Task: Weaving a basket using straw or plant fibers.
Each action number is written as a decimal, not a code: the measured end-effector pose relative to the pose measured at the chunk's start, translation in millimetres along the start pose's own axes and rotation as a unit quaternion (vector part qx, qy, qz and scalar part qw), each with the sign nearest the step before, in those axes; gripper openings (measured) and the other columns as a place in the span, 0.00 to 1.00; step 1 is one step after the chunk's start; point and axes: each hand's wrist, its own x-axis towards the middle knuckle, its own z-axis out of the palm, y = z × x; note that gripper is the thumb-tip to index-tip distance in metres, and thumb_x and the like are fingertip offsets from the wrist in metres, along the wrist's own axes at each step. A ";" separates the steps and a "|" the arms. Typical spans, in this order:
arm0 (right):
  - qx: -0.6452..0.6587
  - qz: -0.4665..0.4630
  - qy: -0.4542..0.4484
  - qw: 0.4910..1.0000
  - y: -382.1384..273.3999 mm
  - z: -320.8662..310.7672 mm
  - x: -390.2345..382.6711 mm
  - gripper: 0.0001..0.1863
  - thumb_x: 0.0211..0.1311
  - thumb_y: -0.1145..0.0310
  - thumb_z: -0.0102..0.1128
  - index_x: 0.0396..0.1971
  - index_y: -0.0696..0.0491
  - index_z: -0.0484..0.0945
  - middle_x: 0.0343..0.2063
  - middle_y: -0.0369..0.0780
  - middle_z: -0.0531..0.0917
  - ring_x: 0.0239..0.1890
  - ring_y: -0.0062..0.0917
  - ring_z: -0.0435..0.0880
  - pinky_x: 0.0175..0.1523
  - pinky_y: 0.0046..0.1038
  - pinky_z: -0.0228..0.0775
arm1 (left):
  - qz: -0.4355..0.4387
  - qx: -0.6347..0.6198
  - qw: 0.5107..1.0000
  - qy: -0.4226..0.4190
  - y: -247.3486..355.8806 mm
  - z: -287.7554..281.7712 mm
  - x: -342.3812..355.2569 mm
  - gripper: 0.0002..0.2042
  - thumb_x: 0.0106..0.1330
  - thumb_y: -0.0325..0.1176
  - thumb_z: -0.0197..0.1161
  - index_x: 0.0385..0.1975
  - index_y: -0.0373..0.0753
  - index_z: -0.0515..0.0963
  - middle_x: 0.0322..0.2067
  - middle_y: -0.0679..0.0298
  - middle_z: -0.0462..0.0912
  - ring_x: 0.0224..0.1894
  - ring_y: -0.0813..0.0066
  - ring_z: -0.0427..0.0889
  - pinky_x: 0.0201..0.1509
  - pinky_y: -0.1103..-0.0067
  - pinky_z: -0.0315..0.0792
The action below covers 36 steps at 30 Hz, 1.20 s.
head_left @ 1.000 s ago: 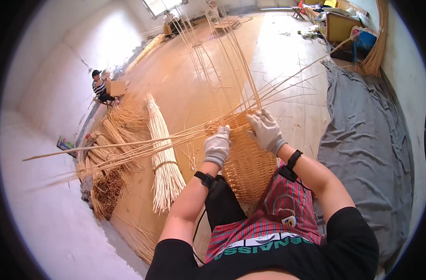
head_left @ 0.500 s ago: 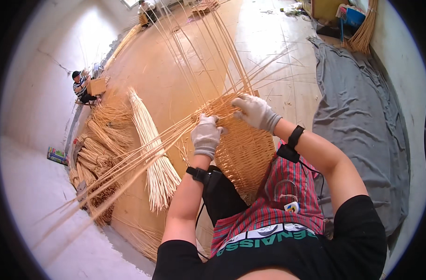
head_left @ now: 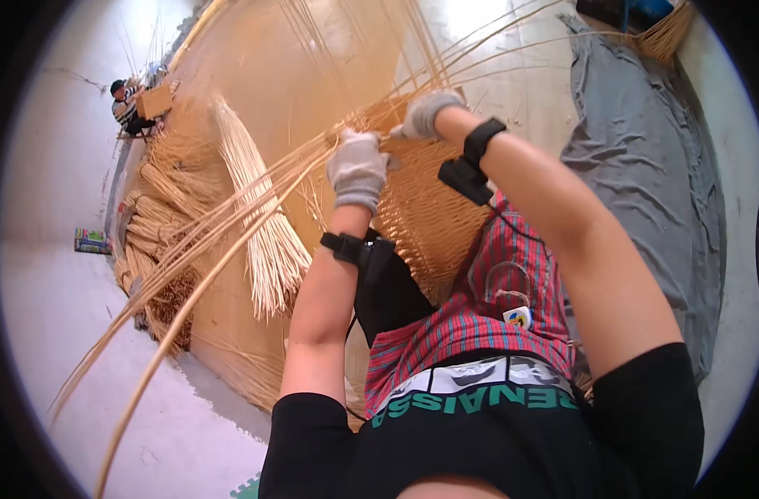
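Observation:
A woven wicker basket (head_left: 425, 212) leans between my legs, its top edge turned away from me. My left hand (head_left: 358, 169), in a pale knitted glove, is closed on wicker rods (head_left: 259, 198) at the left end of that edge. From there the long rods fan out to the lower left. My right hand (head_left: 432, 115), gloved too, bends over the right part of the edge with its fingers curled inward. What those fingers grip is hidden behind the hand. Upright rods (head_left: 421, 41) rise beyond the edge, blurred.
Left of the basket lies a bundle of peeled pale rods (head_left: 259, 224) on the floor. Tied brown bundles (head_left: 159, 229) are heaped along the left wall. Grey cloth (head_left: 637, 191) spreads on the right. Far left sits another person (head_left: 130, 108) with a box-shaped tan piece.
The view has tipped, so the scene sits higher. My right hand has turned down over the edge, its fingers more curled. The long rods at left have swung lower.

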 end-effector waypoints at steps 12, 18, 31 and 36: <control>-0.036 -0.221 0.519 0.825 26.3 113.4 -84.9 0.20 0.66 0.49 0.61 0.44 0.51 0.79 0.34 0.45 0.83 0.46 0.41 0.82 0.67 0.46 0.64 | -0.059 -0.053 0.997 -0.015 13.1 23.7 -117.7 0.28 0.62 0.37 0.70 0.64 0.50 0.74 0.64 0.51 0.70 0.51 0.51 0.84 0.51 0.62 0.80; 0.009 -0.211 0.466 0.859 18.9 111.3 -106.4 0.18 0.64 0.53 0.63 0.45 0.50 0.80 0.36 0.45 0.83 0.48 0.40 0.82 0.68 0.46 0.63 | 0.053 -0.299 0.923 0.236 -1.0 65.3 -177.1 0.22 0.64 0.26 0.70 0.60 0.47 0.80 0.56 0.52 0.78 0.50 0.59 0.84 0.50 0.74 0.81; 0.728 -0.072 0.245 0.636 -12.2 95.7 -107.4 0.11 0.64 0.72 0.72 0.45 0.57 0.84 0.31 0.34 0.87 0.30 0.15 0.83 0.35 0.20 0.76 | 0.064 -0.252 0.927 0.269 -9.7 37.2 -151.0 0.22 0.61 0.30 0.73 0.57 0.45 0.79 0.52 0.53 0.83 0.52 0.53 0.83 0.55 0.67 0.78; 0.718 -0.068 0.226 0.654 -13.4 120.4 -114.9 0.12 0.69 0.65 0.69 0.46 0.54 0.81 0.34 0.35 0.88 0.30 0.17 0.85 0.31 0.20 0.74 | 0.053 -0.184 0.968 0.161 -11.0 44.9 -139.8 0.38 0.63 0.40 0.70 0.74 0.55 0.62 0.64 0.52 0.72 0.64 0.54 0.74 0.68 0.63 0.69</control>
